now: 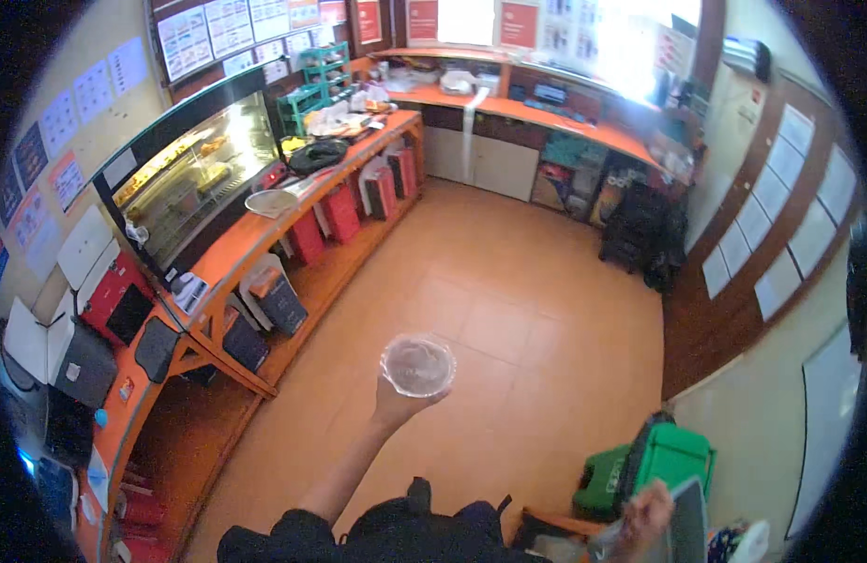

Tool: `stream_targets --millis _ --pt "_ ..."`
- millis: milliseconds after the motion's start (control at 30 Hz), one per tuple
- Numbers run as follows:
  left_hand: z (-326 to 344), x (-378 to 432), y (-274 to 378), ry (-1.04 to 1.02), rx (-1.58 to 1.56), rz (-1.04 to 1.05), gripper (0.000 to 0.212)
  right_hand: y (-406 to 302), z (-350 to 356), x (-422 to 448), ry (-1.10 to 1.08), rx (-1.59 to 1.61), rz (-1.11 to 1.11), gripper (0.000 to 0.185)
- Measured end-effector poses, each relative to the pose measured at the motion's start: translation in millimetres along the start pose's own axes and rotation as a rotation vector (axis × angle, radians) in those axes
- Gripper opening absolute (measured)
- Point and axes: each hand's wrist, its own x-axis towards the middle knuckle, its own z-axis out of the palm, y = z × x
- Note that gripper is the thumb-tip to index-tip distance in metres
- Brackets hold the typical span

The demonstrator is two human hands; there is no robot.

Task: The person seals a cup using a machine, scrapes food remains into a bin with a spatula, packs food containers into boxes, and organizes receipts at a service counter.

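Out in front of my body, my left hand [405, 404] grips a round cup with a clear, film-like top [419, 366]. I see the cup from above, and its contents are unclear. At lower right my right hand [646, 519] is blurred, with the fingers drawn in. It is nearest to a grey panel or lid [688, 517], and I cannot tell whether it touches or holds it. Just beyond that hand stands a green bin [676, 450] with a black edge.
An orange counter [226, 246] runs along the left, carrying a lit glass food display case [201, 169] and a round tray [271, 203]. Several red bags [342, 213] sit on its lower shelf. Black bags [641, 225] rest by the right wall. Orange floor [468, 267] lies between.
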Motion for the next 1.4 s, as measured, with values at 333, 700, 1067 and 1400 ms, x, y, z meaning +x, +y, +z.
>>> stream_targets --millis 333,700,1067,1400 --pt "-96 218 -103 0.33 0.129 -0.114 0.053 451 124 208 -0.076 -0.262 1.234 0.025" --pt "-145 518 -157 0.851 0.111 -0.095 0.055 417 441 609 -0.315 -0.316 1.024 0.022" --pt "-193 856 -338 0.663 0.278 0.177 0.059 467 692 873 -0.516 -0.194 1.056 0.02" --pt "-165 1266 -467 0.28 0.312 0.036 0.066 424 883 1183 -0.221 -0.306 0.697 0.034"
